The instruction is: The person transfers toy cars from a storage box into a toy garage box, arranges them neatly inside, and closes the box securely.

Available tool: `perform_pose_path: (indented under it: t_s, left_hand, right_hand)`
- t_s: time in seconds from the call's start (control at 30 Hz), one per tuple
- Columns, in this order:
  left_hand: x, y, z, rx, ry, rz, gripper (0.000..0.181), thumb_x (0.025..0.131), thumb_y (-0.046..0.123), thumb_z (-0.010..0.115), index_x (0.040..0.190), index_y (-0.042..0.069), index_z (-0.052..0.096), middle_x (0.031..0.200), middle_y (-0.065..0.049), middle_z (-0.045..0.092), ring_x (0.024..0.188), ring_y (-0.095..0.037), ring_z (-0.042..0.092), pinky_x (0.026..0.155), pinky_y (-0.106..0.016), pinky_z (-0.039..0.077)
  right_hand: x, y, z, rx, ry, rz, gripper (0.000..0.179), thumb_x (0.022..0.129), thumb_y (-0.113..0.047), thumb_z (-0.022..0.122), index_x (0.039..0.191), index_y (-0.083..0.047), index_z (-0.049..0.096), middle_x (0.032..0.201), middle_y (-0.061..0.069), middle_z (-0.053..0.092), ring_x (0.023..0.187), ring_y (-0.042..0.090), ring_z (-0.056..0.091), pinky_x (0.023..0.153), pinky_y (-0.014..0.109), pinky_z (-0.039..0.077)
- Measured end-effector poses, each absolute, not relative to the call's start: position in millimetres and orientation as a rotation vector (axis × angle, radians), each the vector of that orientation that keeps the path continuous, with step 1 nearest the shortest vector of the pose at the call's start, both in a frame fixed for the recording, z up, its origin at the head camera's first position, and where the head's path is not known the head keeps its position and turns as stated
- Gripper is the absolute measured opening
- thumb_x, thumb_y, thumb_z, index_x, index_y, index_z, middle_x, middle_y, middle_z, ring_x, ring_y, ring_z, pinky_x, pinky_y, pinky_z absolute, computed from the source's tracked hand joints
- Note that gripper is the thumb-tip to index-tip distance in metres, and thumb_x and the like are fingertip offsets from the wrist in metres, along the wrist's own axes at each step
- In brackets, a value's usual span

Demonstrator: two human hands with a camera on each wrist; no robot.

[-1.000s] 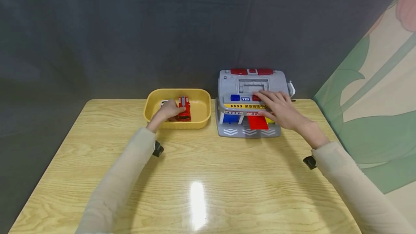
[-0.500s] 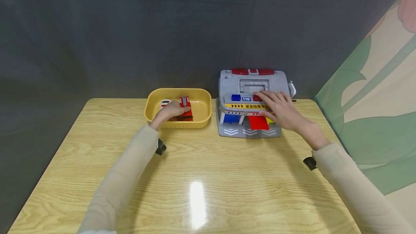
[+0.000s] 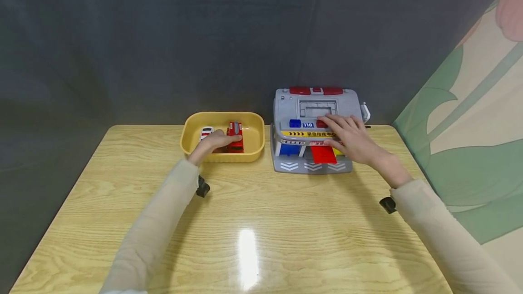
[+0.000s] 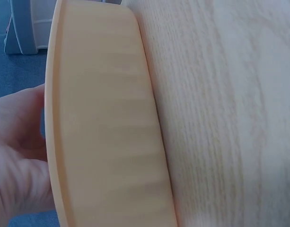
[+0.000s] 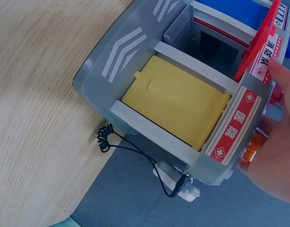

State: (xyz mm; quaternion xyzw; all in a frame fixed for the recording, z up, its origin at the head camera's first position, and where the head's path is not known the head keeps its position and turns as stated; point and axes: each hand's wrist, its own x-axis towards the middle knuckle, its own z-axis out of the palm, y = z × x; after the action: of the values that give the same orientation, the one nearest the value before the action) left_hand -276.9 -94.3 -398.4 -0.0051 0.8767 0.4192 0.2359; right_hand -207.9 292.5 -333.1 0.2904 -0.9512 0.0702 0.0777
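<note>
My left hand point(image 3: 215, 140) reaches into a yellow plastic basin point(image 3: 255, 153). Its thumb lies over a red toy fire truck point(image 3: 235, 148), which it grips; the other fingers are hidden. A white toy car point(image 3: 206, 131) with a red stripe lies just left of the truck. In the left wrist view the basin wall point(image 4: 102, 113) hides much of the left hand point(image 4: 19, 151). On the grey toy rescue station point(image 3: 347, 99), my right hand point(image 3: 353, 140) holds the front roof edge, thumb on the front sign and fingers over the coloured buttons. The station's red door point(image 5: 258, 45) is swung up.
Beside the red door, the yellow door point(image 5: 175, 99) is shut. A white handset point(image 5: 175, 182) on a coiled black cord hangs at the station's side. Both basin and station stand along the back edge of the wooden table point(image 3: 302, 235), before a dark curtain point(image 3: 229, 40).
The left hand and the fire truck have shifted slightly right inside the basin, and more of the white car shows. The right hand keeps its place on the station.
</note>
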Motion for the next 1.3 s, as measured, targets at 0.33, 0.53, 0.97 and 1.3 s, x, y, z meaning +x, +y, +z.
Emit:
perform_pose_path:
  t_s: [0.33,0.53,0.97,1.3]
  left_hand:
    - [-279.5,-92.1,-399.8,-0.098,2.4,1.166,0.054,0.093,0.041,0.057,0.118,-0.007,0.052,0.102,-0.011,0.054,0.084,-0.017,0.052,0.071,-0.023,0.044]
    - [-279.2,-90.6,-397.9,-0.113,2.336,1.248,0.049,0.095,0.036,0.053,0.119,-0.006,0.051,0.103,-0.011,0.053,0.08,-0.015,0.054,0.068,-0.022,0.045]
    - [-274.2,-88.9,-392.5,-0.135,2.23,1.444,0.045,0.094,0.022,0.056,0.123,-0.012,0.048,0.103,-0.018,0.06,0.067,-0.015,0.062,0.063,-0.027,0.057]
    - [-278.4,-89.9,-393.1,-0.244,2.055,1.621,0.043,0.096,0.021,0.056,0.123,-0.011,0.048,0.09,-0.012,0.063,0.06,-0.015,0.063,0.057,-0.028,0.057]
  right_hand:
    - [-207.4,292.7,-332.9,0.877,-2.832,0.227,0.063,0.093,-0.027,0.064,0.147,-0.008,0.037,0.147,0.023,0.037,0.127,0.045,0.033,0.107,0.064,0.014]
    - [-208.5,293.0,-332.7,0.874,-2.832,0.229,0.062,0.093,-0.026,0.064,0.146,-0.008,0.036,0.147,0.023,0.036,0.128,0.045,0.033,0.106,0.064,0.013]
    - [-207.5,292.4,-333.2,0.858,-2.865,0.217,0.064,0.093,-0.026,0.064,0.148,-0.008,0.035,0.148,0.022,0.035,0.129,0.044,0.031,0.107,0.063,0.012]
    - [-205.8,292.4,-331.4,0.878,-2.853,0.239,0.063,0.094,-0.025,0.064,0.147,-0.008,0.035,0.147,0.023,0.035,0.128,0.045,0.031,0.107,0.064,0.012]
